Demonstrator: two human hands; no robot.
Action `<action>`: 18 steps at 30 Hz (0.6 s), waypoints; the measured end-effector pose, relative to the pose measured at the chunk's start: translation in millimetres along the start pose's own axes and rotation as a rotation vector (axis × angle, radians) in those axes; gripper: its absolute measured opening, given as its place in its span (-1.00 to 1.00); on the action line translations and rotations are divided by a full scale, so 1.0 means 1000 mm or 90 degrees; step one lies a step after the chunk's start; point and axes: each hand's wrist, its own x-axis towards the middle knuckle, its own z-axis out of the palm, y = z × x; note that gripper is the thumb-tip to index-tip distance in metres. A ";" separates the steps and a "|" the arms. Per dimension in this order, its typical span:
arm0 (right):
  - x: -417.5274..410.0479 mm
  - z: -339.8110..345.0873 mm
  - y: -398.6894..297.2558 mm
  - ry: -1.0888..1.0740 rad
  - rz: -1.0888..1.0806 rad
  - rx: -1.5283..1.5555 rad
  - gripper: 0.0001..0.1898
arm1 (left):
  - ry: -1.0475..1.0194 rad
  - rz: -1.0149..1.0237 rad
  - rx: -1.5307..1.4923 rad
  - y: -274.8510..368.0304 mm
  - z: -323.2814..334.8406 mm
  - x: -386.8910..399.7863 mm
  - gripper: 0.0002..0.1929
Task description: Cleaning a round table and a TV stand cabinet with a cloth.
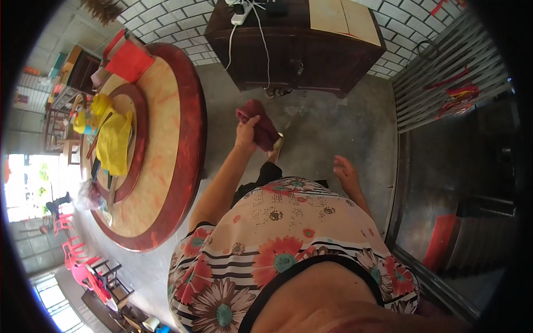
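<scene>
A dark red folded cloth [262,127] is gripped in my left hand [247,134], with the thumb pressed over its near side. It is held out in front of me, over the concrete floor [333,120]. My right hand [346,171] hangs at my side with nothing in it, fingers slightly bent and a little apart. Part of one shoe [278,142] shows below the cloth. To the left stands a round table [166,120] with a dark red rim, apart from my left hand.
On the table's raised centre lie a yellow cloth [114,143] and a red box [131,62]. A dark wooden cabinet [287,54] with a white power strip [241,16] stands ahead. A folding metal gate [449,79] is at the right. Pink chairs [79,266] stand behind, left.
</scene>
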 end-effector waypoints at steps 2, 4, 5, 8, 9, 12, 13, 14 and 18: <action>0.025 -0.002 -0.003 0.031 0.032 -0.021 -0.45 | 0.044 0.024 0.019 0.020 0.010 0.038 -0.64; 0.059 -0.002 -0.024 0.056 0.052 -0.023 -0.44 | 0.025 0.037 0.045 0.037 0.022 0.080 -0.61; 0.077 -0.003 -0.035 0.077 0.067 -0.023 -0.42 | 0.009 0.055 0.073 0.045 0.029 0.104 -0.58; 0.130 -0.009 -0.078 0.115 0.037 0.000 -0.39 | -0.004 0.192 0.135 0.058 0.054 0.181 -0.48; 0.146 -0.014 -0.087 0.122 0.041 -0.002 -0.39 | -0.010 0.186 0.134 0.065 0.069 0.207 -0.48; 0.178 -0.031 -0.099 0.172 0.060 0.000 -0.38 | 0.017 0.255 0.245 0.087 0.117 0.282 -0.40; 0.182 -0.036 -0.099 0.223 0.076 0.020 -0.39 | -0.019 0.315 0.303 0.092 0.133 0.310 -0.36; 0.184 -0.042 -0.098 0.273 0.091 0.041 -0.40 | -0.057 0.376 0.361 0.095 0.148 0.335 -0.31; 0.177 -0.063 -0.078 0.380 0.131 0.060 -0.42 | -0.258 0.169 0.324 0.118 0.239 0.392 -0.24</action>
